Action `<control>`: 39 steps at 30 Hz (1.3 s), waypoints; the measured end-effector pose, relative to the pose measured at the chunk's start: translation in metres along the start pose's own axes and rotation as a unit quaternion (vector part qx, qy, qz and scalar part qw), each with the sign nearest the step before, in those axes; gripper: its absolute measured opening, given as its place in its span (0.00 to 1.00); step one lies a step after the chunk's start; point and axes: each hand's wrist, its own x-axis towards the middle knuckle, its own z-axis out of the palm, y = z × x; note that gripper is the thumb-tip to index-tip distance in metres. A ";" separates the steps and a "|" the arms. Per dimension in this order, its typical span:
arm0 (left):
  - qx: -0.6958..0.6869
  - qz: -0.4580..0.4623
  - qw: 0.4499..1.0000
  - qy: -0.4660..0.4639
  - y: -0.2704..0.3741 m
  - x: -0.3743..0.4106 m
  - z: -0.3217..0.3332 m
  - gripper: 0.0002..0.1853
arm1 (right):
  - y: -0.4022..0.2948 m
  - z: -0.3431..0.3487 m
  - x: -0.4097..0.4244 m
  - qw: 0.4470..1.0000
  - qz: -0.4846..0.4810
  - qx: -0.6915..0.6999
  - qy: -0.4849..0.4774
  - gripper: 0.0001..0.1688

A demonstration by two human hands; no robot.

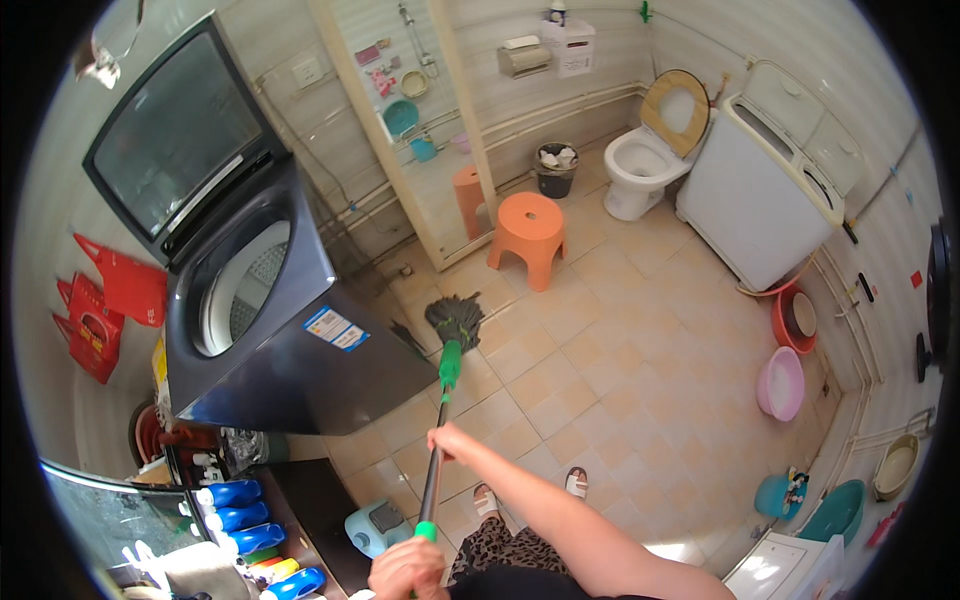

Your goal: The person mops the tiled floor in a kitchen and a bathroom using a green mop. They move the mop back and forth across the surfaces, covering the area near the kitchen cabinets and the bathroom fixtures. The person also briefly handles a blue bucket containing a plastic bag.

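Note:
A mop [432, 487] with a metal pole and green fittings runs away from me across the tiled floor. Near its lower end my left hand [406, 568] is closed around the pole by a green collar. My right hand [448, 441] grips the pole farther up, towards the mop head. The dark grey strands of the mop head [454, 319] lie on the tiles, just right of a dark top-loading washing machine [300, 375] whose lid stands raised.
An orange plastic stool [530, 217] stands past the mop head, before a framed mirror [420, 135]. Beyond are a waste bin [556, 184], a toilet [637, 169] and a white twin-tub washer [754, 195]. Basins [781, 384] line the right wall. A light-blue jug [375, 529] sits beside a dark cabinet [315, 495].

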 end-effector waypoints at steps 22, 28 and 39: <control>-0.299 -0.023 0.953 -0.036 0.033 0.037 0.248 0.26 | 0.083 -0.339 -0.189 0.911 -0.088 0.301 0.270 0.09; -0.314 -0.071 0.901 -0.291 0.043 0.029 0.404 0.22 | 0.172 -0.507 -0.219 0.797 -0.127 0.439 0.395 0.07; -0.354 -0.103 0.845 -0.388 0.011 0.068 0.422 0.15 | 0.158 -0.537 -0.165 0.744 -0.066 0.470 0.471 0.05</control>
